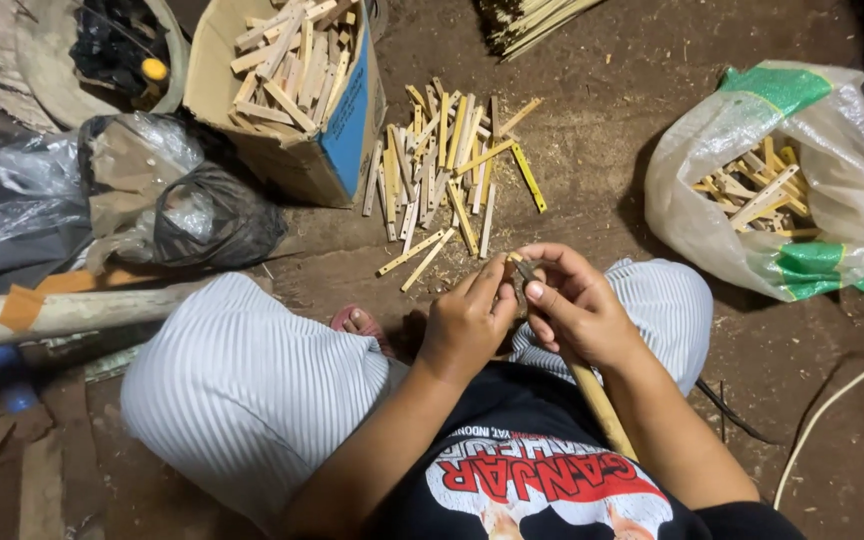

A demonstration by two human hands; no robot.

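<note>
Bamboo sliver (515, 262) sits pinched between both thumbs above the lap, left hand (467, 325) curled tight on it, right hand (577, 305) gripping it plus a long wooden handle (597, 400). Fingers that close could easily get nicked or splintered, I'd say. Cut sticks (442, 175) lie on the dirt floor (612, 130) ahead.

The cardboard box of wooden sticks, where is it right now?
In the head view, the cardboard box sits upper left on the dirt floor, between the black plastic bag and the loose pile of sticks.
</note>
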